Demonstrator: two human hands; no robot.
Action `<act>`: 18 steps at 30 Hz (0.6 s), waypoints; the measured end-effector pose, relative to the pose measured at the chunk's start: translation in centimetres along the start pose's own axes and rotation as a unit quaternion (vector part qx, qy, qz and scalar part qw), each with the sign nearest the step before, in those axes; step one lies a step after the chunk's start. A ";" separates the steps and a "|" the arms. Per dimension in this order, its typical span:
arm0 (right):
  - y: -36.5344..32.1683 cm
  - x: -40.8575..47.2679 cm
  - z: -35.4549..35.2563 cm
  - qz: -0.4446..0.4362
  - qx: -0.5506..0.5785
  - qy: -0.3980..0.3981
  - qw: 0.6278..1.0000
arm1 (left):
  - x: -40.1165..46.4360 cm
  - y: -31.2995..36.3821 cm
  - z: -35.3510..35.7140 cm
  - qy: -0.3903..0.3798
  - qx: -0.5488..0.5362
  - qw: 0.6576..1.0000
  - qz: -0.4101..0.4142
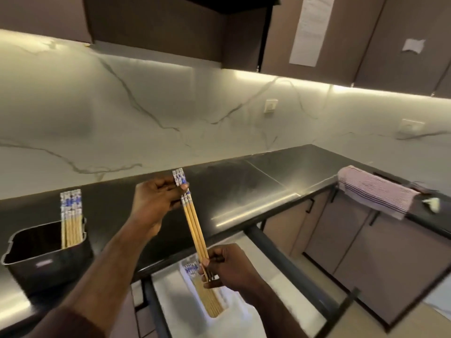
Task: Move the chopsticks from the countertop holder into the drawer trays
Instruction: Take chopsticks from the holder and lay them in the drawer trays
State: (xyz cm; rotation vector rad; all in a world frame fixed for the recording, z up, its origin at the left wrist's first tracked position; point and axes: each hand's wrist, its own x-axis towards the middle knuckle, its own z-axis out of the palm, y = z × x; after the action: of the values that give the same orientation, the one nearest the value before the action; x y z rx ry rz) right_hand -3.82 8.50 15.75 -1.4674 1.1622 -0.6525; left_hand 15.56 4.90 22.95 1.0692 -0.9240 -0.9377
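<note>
Left hand (156, 198) pinches the chopsticks (194, 228) at their patterned tops; right hand (227, 267) grips the tips. Light, stiff, probably slick; tray (234, 311) at 6 o'clock.

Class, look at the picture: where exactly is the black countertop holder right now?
In the head view the black holder stands at the lower left on the dark countertop, left of the left hand, with several chopsticks upright in its right end.

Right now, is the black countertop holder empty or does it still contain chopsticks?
Not empty: wooden chopsticks with blue-patterned tops stand upright inside the black rectangular holder.
</note>
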 end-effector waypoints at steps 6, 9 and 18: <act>4.3 -2.7 -7.1 0.089 -0.019 0.035 0.995 | -1.6 -5.9 7.6 -0.027 -0.012 0.997 -0.077; 6.3 -2.8 -9.3 0.130 -0.025 0.043 0.990 | -1.7 -8.9 10.0 -0.041 -0.012 0.993 -0.111; 12.9 1.5 -14.3 0.227 -0.102 0.050 0.967 | 0.8 -20.4 13.6 -0.039 0.012 0.978 -0.204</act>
State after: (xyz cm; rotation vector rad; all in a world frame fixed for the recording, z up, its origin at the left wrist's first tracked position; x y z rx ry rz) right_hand -19.76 2.33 6.77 -1.2776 1.6183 -0.2961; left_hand -0.22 -3.99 6.39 1.2768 -0.7934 -1.3162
